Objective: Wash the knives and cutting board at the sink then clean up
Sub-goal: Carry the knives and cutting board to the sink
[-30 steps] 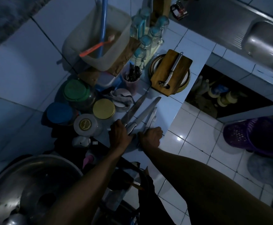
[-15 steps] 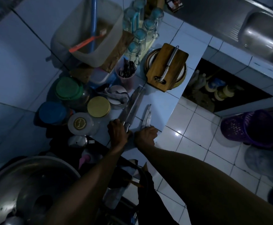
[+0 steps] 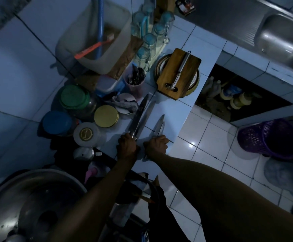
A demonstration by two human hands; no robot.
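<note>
I have both hands down on the pale blue tiled counter (image 3: 166, 109), near its front edge. My left hand (image 3: 127, 147) is curled round the handles of two long steel-bladed knives (image 3: 139, 116), whose blades point away from me toward the wooden board. My right hand (image 3: 157, 145) is closed on the handle end of the shorter steel knives (image 3: 159, 127), lying just beside the long ones, nearer the counter's right edge; how many blades are there I cannot tell for sure.

A second ago the long blades were fanned apart across the tiles; now they lie close together, almost stacked, and the short ones have been pulled clear of them to the right. I read that as sorting and bunching the knives so each hand can carry one bundle.

The brown rectangular wooden cutting board (image 3: 178, 72) sits on a round plate (image 3: 195, 81) toward the counter's far right corner, with a slim steel-handled utensil (image 3: 181, 70), seemingly a peeler, lying across it. The stainless steel sink (image 3: 281, 44) is well apart, at the far right beyond the open cupboard gap.

So washing has not begun; I judge the next job is lifting the knives with points kept away from my forearms and walking them to the sink.
</note>
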